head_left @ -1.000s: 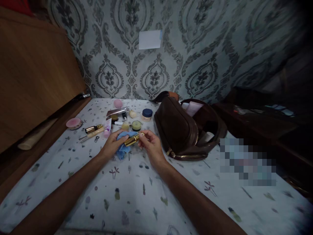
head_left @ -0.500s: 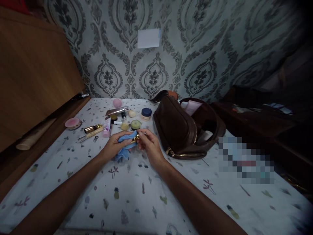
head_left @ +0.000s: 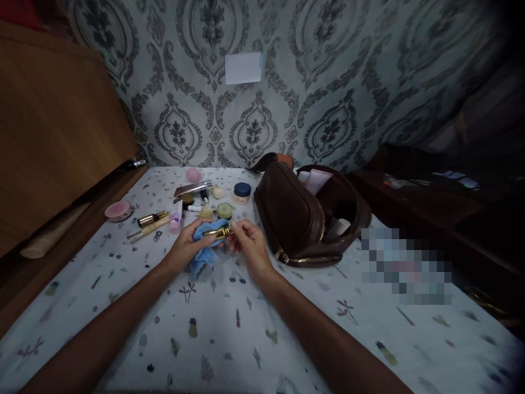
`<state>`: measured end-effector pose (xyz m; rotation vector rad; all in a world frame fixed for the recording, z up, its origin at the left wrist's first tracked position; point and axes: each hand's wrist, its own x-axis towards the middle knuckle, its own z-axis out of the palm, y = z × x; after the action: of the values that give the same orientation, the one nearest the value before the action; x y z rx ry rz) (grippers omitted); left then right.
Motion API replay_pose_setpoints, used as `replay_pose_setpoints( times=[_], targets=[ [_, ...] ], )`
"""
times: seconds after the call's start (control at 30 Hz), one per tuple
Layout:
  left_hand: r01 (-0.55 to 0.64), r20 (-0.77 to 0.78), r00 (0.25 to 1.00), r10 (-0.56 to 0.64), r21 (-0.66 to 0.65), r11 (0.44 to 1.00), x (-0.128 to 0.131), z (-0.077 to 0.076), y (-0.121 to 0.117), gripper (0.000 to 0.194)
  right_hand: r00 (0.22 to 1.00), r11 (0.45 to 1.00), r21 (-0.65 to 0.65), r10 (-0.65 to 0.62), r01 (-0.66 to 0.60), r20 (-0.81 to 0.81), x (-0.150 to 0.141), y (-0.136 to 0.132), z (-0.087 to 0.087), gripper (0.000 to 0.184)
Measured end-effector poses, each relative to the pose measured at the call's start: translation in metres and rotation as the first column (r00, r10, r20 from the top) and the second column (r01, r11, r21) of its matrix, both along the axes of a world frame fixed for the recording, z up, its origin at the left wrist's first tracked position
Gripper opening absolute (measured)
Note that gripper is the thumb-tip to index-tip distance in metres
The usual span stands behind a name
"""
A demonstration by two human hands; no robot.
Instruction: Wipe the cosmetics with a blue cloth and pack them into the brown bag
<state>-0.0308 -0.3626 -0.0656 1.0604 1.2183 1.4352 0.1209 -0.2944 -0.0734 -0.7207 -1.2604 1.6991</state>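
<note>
A light blue cloth (head_left: 203, 262) lies bunched in my left hand (head_left: 184, 247), and a shiny gold cosmetic tube (head_left: 216, 233) rests against it. My left hand is closed around the cloth and the tube, thumb along the tube's side. With its fingers pinched together, my right hand (head_left: 251, 245) grips the tube's right end. The fingertips hide that end. Just beyond my hands are a green round container (head_left: 225, 210), a small yellowish round item (head_left: 205, 212) and a pink-and-white squeeze tube (head_left: 176, 218).
An open brown leather bag (head_left: 293, 208) with tubes inside stands to the right. A blue-lidded jar (head_left: 241, 193), a pink sponge (head_left: 193, 174) and a pink compact (head_left: 118, 210) lie farther back and left. A wooden panel (head_left: 57, 126) borders the left side.
The gold tube has come more into sight and lies more level between my hands. The cloth hangs slightly differently. The whole view has shifted a little.
</note>
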Motion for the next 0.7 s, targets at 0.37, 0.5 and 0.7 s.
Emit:
replay_pose_setpoints(
  times=[0.37,0.5,0.7],
  targets=[
    [-0.227,-0.263,0.943,0.205,-0.057,0.972,0.002,0.016,-0.003,0.053,0.998,0.992,0.113,0.056,-0.052,-0.030,0.000,-0.008,0.010,0.035],
    [-0.219,-0.255,0.947,0.193,-0.076,0.973,0.011,0.018,-0.004,0.055,0.994,0.940,0.341,-0.051,0.016,0.096,0.010,-0.018,0.021,0.023],
    [-0.180,-0.136,0.978,0.155,-0.191,0.965,0.037,0.029,-0.001,0.053,0.937,0.731,0.676,-0.167,-0.092,0.308,0.048,-0.023,0.037,0.020]
  ],
)
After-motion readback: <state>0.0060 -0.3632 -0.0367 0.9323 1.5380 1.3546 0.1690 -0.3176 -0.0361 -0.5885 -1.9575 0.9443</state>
